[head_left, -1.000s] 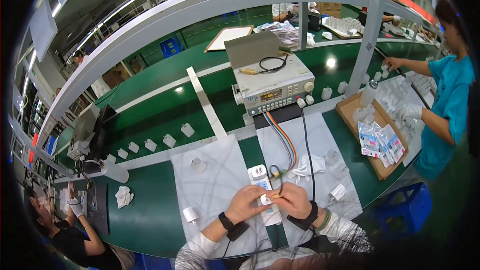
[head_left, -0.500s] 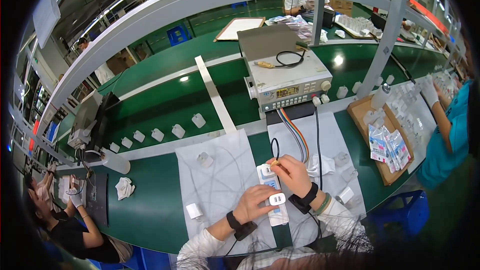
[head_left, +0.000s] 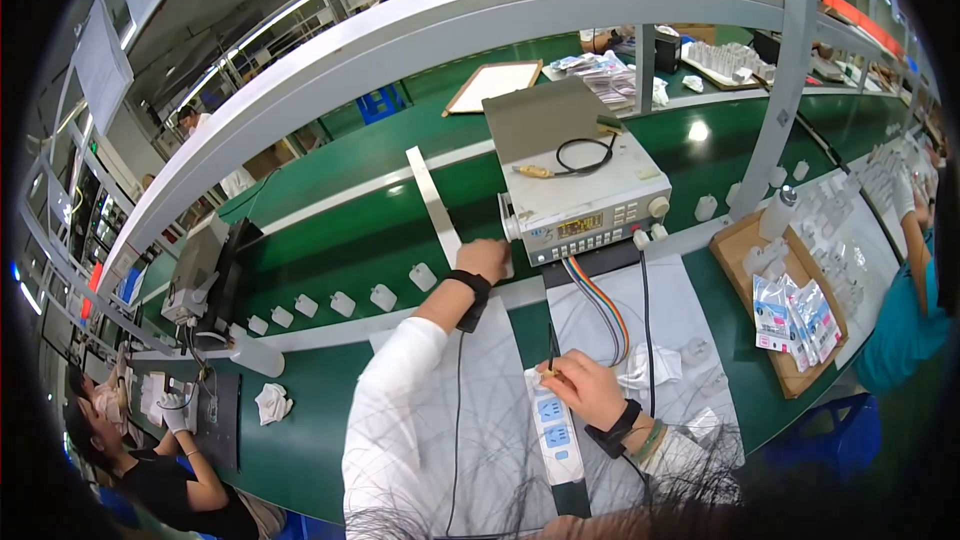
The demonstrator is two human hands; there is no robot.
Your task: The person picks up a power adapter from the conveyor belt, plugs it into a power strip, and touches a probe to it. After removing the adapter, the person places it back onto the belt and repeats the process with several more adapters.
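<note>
My left hand (head_left: 484, 260) reaches out over the green belt, just left of the bench instrument (head_left: 585, 190). Its fingers are curled and partly hidden, with a pale edge of a white charger showing at the fingertips. My right hand (head_left: 590, 387) is closed in a pinch on the gold-coloured plug (head_left: 548, 373) of a black cable. That plug is held at the upper end of the white power strip (head_left: 556, 430), whose blue-marked sockets face up. Several white chargers (head_left: 383, 297) stand in a row along the belt left of my left hand.
A white sheet (head_left: 490, 440) covers the bench under my left arm. Rainbow ribbon wires (head_left: 600, 310) hang from the instrument. A crumpled white cloth (head_left: 655, 367) lies right of the strip. Further right stands a cardboard tray (head_left: 735, 275) with packets. Co-workers sit at both sides.
My left hand has left the power strip and stretched forward to the belt, carrying the white charger. My right hand stays at the strip's upper end with the plug. The view has shifted slightly.
</note>
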